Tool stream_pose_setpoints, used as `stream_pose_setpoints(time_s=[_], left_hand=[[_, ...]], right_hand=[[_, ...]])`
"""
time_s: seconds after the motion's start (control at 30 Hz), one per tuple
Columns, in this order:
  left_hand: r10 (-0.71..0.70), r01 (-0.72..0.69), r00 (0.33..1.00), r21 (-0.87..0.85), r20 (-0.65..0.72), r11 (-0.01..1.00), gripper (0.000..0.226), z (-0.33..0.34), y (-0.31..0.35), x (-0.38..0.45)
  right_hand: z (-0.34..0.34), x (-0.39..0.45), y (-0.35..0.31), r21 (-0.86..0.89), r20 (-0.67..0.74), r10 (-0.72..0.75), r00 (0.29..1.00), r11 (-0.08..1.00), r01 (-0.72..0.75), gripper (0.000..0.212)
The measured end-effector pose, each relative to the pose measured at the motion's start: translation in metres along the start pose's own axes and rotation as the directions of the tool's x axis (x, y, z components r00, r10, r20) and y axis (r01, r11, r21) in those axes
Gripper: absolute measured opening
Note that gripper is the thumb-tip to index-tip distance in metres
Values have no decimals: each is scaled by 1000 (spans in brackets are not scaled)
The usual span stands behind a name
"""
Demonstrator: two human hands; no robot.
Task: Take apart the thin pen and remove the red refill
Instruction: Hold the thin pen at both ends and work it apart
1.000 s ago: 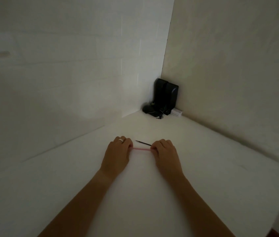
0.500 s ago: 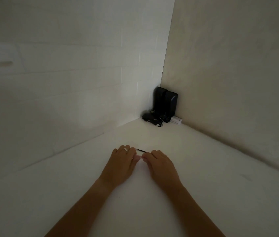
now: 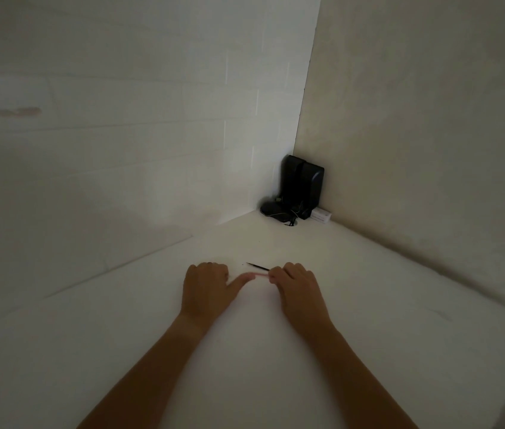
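Two bare hands bracket the thin pink-red plastic pen (image 3: 259, 274) lying crosswise mid-desk: the right hand (image 3: 299, 289) pinches its right end, the left hand (image 3: 206, 287) curls beside its left tip, thumb touching it.

Matt white worktop (image 3: 369, 305), smooth, under both sets of fingers (image 3: 279, 275). Thin pink rod (image 3: 260, 274) between the fingers, plastic-looking, faintly translucent. Dark slender piece (image 3: 257, 266) just beyond the fingers, material unclear. Far past the fingers, black plastic boxes (image 3: 302, 185) with slight sheen against matt painted walls (image 3: 121, 119).
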State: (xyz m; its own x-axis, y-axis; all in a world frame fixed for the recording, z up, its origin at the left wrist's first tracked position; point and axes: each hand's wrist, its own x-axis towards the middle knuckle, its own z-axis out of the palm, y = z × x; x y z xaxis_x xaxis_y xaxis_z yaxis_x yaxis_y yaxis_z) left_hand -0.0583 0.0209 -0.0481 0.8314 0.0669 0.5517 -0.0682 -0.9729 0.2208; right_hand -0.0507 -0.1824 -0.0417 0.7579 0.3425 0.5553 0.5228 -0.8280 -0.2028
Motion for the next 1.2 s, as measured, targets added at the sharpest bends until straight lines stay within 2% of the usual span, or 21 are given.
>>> stream_pose_setpoints(time_s=[0.1,0.23,0.33,0.43,0.6,0.97,1.07,1.13,1.2], left_hand=[[-44,44,999,27,10,999,58,3,3,-2],[-70,72,997,93,-20,993,24,7,-3,-2],[-128,128,991,-5,-47,992,7,14,-10,-1],[-189,179,980,-146,-56,973,12,15,-13,1],[-246,234,969,-228,-25,945,12,14,-17,2],[-248,239,969,-223,-11,945,11,11,-16,2],[-244,238,970,-204,-5,950,20,9,-13,1],[-171,158,984,-197,-52,968,30,3,-8,1],[21,-46,994,-232,-109,972,37,-5,-1,0]], right_hand=[[4,0,1,-13,-14,22,1000,1000,-22,13],[7,0,4,0,-36,80,996,997,-80,14],[7,-1,5,28,-13,102,995,994,-101,13],[8,0,7,45,-2,112,994,993,-112,14],[10,0,9,49,-10,94,996,994,-93,13],[9,0,7,73,-27,57,998,996,-55,13],[9,1,6,79,-26,43,999,996,-41,14],[8,1,6,88,-33,29,999,996,-26,15],[8,0,7,96,-41,11,999,995,-7,16]])
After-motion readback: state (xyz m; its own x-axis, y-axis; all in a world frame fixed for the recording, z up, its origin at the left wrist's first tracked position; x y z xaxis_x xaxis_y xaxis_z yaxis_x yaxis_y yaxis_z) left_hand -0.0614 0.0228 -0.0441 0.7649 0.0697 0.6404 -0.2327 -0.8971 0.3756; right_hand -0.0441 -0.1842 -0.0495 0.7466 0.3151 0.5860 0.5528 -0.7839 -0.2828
